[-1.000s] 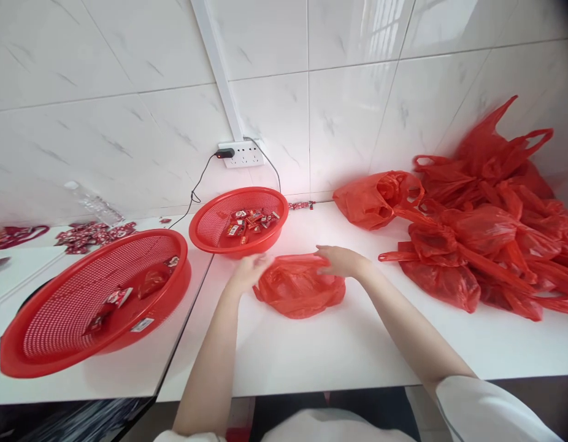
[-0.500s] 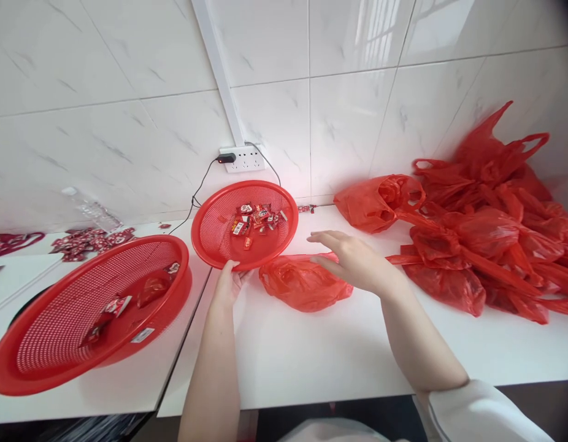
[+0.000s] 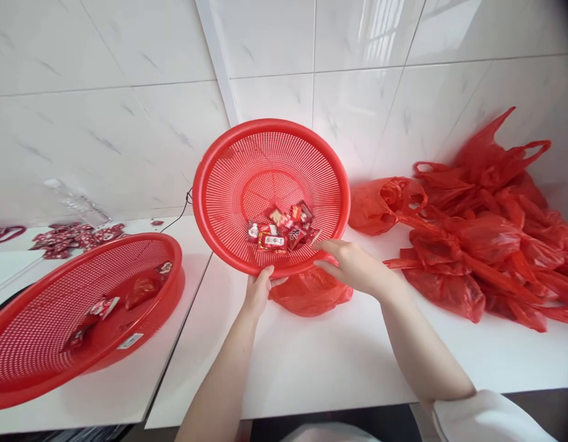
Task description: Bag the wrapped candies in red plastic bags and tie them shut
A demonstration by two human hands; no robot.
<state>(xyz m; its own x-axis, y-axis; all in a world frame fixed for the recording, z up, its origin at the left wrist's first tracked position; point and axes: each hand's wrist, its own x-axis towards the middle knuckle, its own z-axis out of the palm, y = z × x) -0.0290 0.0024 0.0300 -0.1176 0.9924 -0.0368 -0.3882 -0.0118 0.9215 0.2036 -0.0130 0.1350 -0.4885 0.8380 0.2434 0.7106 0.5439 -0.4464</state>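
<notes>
My left hand (image 3: 259,291) grips the near rim of a round red plastic mesh basket (image 3: 219,245), thumb over the edge. The basket is tilted up towards me, and several small wrapped snack packets (image 3: 273,241) lie gathered at its lower side. At the basket's lower right rim is my right hand (image 3: 348,264), its fingers stretched out and apart; whether they touch the rim I cannot tell. Beneath both, a red plastic bag (image 3: 311,294) sits on the white table (image 3: 321,362), partly hidden by the basket and my right hand.
A larger red mesh basket (image 3: 150,319) with a few packets stands on the left. Behind it are a pile of small red packets (image 3: 67,239) and a clear bottle (image 3: 79,205). On the right lies a heap of red plastic bags (image 3: 491,227), with another bag (image 3: 373,205) near the wall.
The basket has come up and to the right, tilting more towards me, with my left hand on its rim. Its packets have slid to the lower side. My right hand is now at the rim.
</notes>
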